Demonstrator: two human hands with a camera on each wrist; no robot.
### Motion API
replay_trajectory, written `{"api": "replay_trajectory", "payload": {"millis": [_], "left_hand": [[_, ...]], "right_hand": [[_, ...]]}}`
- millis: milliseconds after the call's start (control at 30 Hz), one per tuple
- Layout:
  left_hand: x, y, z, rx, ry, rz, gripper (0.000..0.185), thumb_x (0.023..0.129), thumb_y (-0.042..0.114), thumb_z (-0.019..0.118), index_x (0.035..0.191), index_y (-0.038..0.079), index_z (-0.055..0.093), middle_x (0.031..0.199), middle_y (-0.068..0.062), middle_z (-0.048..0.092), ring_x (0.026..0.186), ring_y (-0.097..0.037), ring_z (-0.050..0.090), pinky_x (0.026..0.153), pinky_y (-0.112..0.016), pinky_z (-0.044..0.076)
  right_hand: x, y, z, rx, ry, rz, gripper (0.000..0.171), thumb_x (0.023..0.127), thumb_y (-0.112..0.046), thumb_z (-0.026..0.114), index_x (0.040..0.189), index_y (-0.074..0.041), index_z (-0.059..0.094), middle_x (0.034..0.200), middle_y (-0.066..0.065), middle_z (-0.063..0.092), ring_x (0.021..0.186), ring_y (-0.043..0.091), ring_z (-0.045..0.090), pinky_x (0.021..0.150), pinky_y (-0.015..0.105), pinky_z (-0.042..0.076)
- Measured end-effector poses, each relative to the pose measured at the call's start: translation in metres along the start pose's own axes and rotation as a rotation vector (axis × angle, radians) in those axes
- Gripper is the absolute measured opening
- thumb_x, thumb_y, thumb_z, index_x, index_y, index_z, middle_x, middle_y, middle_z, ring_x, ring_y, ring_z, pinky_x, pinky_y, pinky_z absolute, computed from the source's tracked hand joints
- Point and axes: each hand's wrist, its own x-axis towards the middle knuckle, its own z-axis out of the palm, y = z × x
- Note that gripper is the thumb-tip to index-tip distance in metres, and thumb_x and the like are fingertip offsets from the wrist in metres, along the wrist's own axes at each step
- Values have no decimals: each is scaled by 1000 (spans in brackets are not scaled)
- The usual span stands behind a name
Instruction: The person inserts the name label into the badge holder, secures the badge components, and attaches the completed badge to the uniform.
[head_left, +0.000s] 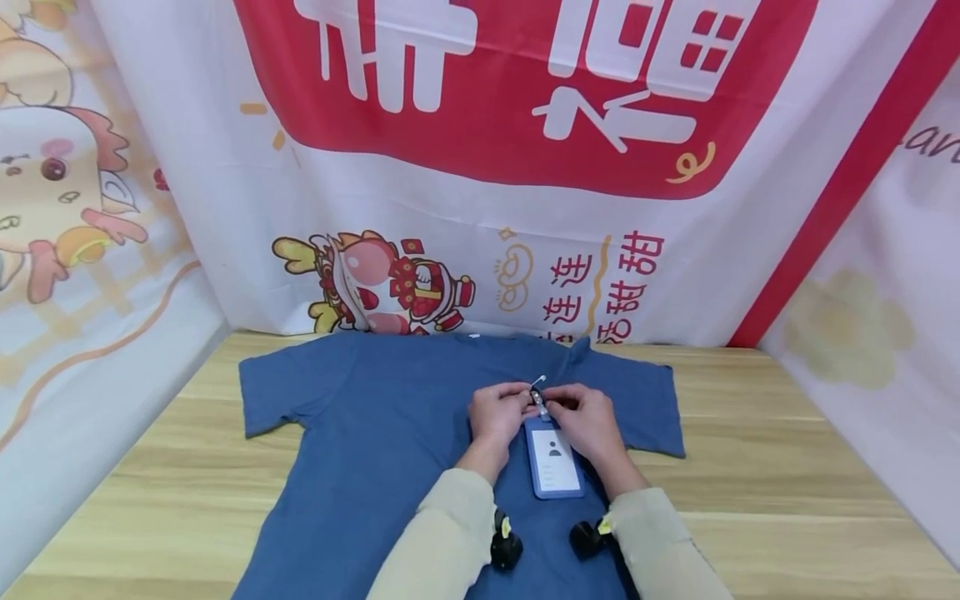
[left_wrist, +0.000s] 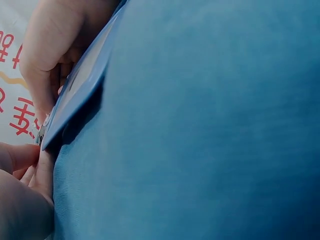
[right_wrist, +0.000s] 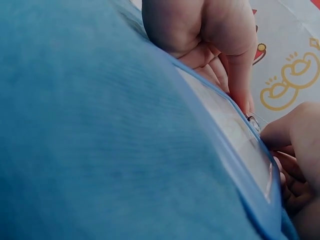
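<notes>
Nearest the person, two pale sleeves come in from the bottom edge, each with a small black camera on the wrist. Between the forearms a blue badge lies flat on a blue shirt, its white card with a grey figure facing up. The shirt is spread on a wooden table, sleeves out to either side and collar toward the far wall.

At the top end of the badge both hands meet. The left hand has its fingers curled in at the metal clip, and the right hand does the same from the other side; both pinch at the clip, the fingertips touching or nearly so. A thin light-coloured wire or loop sticks up just above the clip. The wrist views show the badge edge slightly lifted off the cloth near the fingers, though the exact grip on the clip is too blurred to tell.

Behind the table hangs a white cloth with a red panel, large white characters and a cartoon figure. A second cloth with a cartoon chicken covers the left wall.
</notes>
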Motion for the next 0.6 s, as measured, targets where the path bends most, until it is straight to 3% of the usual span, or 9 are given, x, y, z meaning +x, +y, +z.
{"api": "replay_trajectory", "payload": {"millis": [333, 600], "left_hand": [[1, 0, 3, 1, 14, 12, 19, 101, -1, 70, 116, -1, 82, 112, -22, 81, 86, -22, 83, 74, -29, 68], [-1, 0, 3, 39, 6, 33, 20, 102, 2, 70, 118, 1, 82, 117, -21, 80, 88, -20, 83, 76, -27, 67]], "right_hand": [[-2, 2, 0, 13, 31, -122, 22, 102, -3, 70, 115, -13, 85, 105, 6, 74, 99, 22, 70, 83, 34, 56], [-5, 0, 1, 22, 27, -45, 23, 104, -8, 68, 120, -14, 84, 110, 6, 72, 105, 25, 68, 92, 43, 57]]}}
